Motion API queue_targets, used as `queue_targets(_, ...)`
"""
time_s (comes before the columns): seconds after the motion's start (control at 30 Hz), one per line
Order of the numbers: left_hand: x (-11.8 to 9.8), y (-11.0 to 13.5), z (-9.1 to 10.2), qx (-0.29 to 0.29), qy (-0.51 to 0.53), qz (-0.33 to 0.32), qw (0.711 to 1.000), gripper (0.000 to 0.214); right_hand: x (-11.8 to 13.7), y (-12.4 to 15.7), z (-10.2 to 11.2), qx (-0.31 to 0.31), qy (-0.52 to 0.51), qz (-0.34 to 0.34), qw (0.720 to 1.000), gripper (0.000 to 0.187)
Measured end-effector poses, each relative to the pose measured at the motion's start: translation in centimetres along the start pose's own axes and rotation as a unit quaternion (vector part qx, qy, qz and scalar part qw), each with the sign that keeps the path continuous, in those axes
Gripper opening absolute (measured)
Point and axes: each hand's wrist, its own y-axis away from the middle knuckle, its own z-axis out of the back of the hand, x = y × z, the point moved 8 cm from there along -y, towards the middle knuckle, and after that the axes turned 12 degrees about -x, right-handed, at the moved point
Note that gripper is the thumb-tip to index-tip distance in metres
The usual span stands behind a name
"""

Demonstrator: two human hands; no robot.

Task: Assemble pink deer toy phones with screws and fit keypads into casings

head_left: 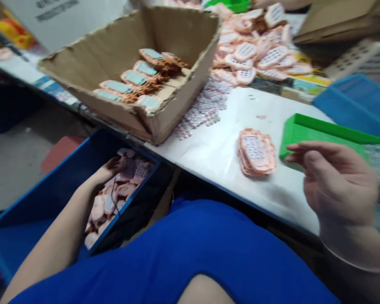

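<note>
My left hand (112, 168) reaches down into a blue bin (66, 177) beside the table, its fingers among several pink toy-phone pieces (113, 198); motion blur hides whether it grips one. My right hand (332, 181), in a thin clear glove, hovers above the white table (215, 147) with fingers loosely curled and nothing visible in them. It is just right of a small stack of pink keypad pieces (256, 152) and in front of a green tray (319, 131).
A torn cardboard box (177, 105) holds pink pieces with teal screens and orange cords. Behind it lie a heap of pink keypad pieces (259, 50) and a scatter of small button sheets (202, 109). A blue tray (354, 105) stands at the right.
</note>
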Motion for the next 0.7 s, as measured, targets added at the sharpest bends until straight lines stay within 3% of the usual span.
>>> queue_targets(0.07,-0.1,-0.8,-0.1,-0.017,-0.018,-0.022,0.999,0.029,0.4,-0.6,0.2,0.001,0.020,0.052,0.998,0.005)
queue_targets(0.13,-1.7,-0.6,-1.2,0.017,-0.036,-0.051,0.998,0.020,0.3,-1.0,0.6,0.010,0.075,0.108,0.991,0.006)
queue_targets(0.2,-4.7,1.5,-3.7,0.140,-0.062,-0.092,0.984,0.009,0.2,-1.0,0.4,0.047,0.137,0.160,0.976,0.009)
queue_targets(0.3,-10.1,7.0,-8.3,0.331,-0.103,-0.142,0.927,0.015,0.9,-0.9,-1.6,0.119,0.180,0.226,0.950,0.011)
queue_targets(0.37,-13.9,10.6,-11.7,0.425,-0.060,-0.163,0.888,0.022,2.3,-1.2,-3.5,0.148,0.170,0.251,0.942,0.012)
queue_targets(0.43,-17.7,12.8,-15.4,0.478,0.017,-0.183,0.859,0.026,4.3,-1.8,-5.7,0.159,0.148,0.273,0.937,0.013)
queue_targets(0.57,-24.5,12.9,-22.6,0.492,0.170,-0.214,0.827,0.018,8.8,-3.7,-11.4,0.173,0.081,0.312,0.931,0.014)
queue_targets(0.7,-29.6,11.5,-26.5,0.504,0.293,-0.224,0.781,0.018,11.5,-6.8,-19.1,0.222,0.074,0.335,0.913,0.011)
